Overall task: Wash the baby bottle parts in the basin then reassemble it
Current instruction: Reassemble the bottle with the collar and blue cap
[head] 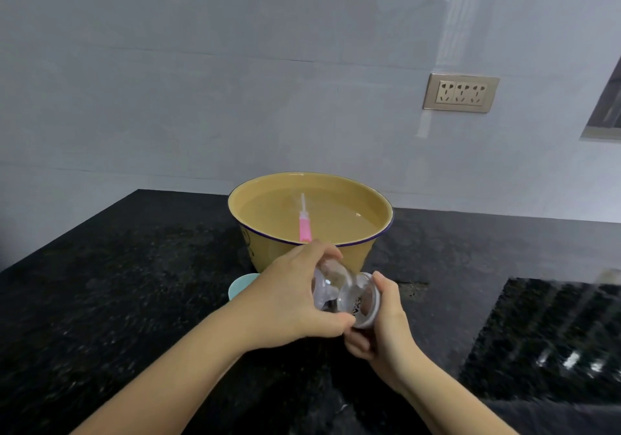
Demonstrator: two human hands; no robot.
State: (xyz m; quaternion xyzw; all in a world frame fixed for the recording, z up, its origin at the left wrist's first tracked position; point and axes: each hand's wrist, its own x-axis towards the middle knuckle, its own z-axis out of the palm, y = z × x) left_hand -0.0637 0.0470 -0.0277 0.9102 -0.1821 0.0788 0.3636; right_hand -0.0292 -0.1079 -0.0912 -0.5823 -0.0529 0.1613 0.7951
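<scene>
Head view: bottle (pixel 342 291) just in front of basin (pixel 255 249), left hand (pixel 289 303) curled round body, right hand (pixel 383 320) gripping white-ringed end. Pink stick (pixel 305 224) soaking inside basin; looks mid-task, reassembly unfinished.

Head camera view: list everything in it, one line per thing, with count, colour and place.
countertop: one, black speckled, across the foreground.
wall: one, pale grey, behind the countertop.
wall socket: one, gold-coloured plate, on the wall at right.
basin: one, yellow with a dark blue rim, on the countertop, holding water.
straw-like part: one, pink and white, in the basin's water.
baby bottle: one, clear, held in front of the basin.
whitish ring: one, at the bottle's right end.
round item: one, light blue, in front of the basin, partly hidden.
left hand: one, grips the bottle's body.
right hand: one, grips the ringed end.
</scene>
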